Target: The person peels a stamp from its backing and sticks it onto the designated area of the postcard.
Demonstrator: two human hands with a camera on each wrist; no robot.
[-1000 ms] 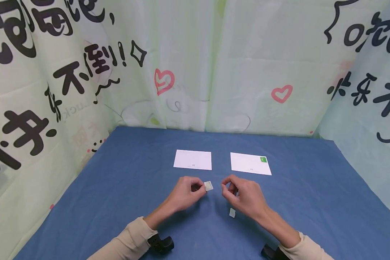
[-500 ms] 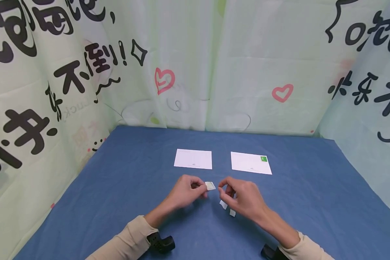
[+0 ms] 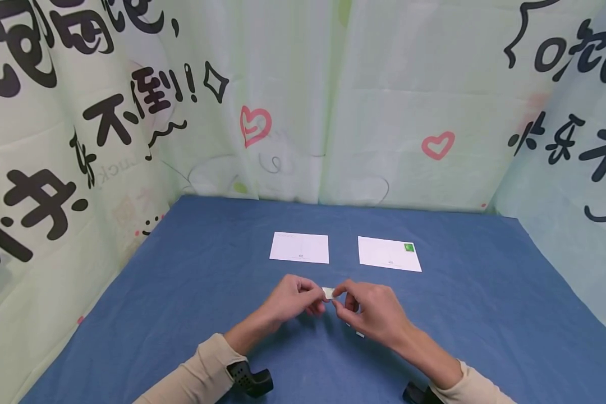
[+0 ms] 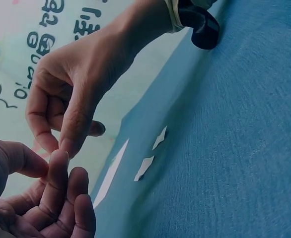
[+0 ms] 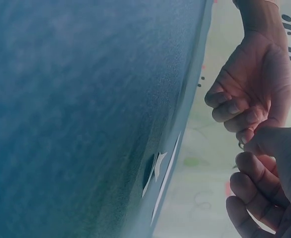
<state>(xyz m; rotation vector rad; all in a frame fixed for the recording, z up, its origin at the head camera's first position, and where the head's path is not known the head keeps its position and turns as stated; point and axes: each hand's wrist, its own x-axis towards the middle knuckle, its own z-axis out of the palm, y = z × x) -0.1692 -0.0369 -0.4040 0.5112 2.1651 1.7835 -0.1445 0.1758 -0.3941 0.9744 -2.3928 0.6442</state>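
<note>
My left hand (image 3: 298, 300) pinches a small pale square (image 3: 328, 293) that looks like a stamp, with its printing not visible. From the other side, the fingertips of my right hand (image 3: 376, 308) reach its edge; whether they pinch it is hidden. Beneath the hands, two white paper scraps lie on the blue cloth; the left wrist view shows an upper scrap (image 4: 160, 138) and a lower scrap (image 4: 144, 168). Beyond the hands are two white envelopes or cards: a plain left one (image 3: 299, 247) and a right one (image 3: 384, 255) bearing a green stamp (image 3: 409, 247) in its upper right corner.
Blue cloth (image 3: 222, 241) covers the table. A pale curtain (image 3: 303, 101) with black writing and pink hearts hangs behind it and along both sides. Each wrist wears a black camera; the left one (image 3: 252, 381) sits just beyond the sleeve cuff.
A second paper scrap appeared beneath the right hand and now lies near the first. My right hand moved left until its fingertips met the pale square held by my left hand.
</note>
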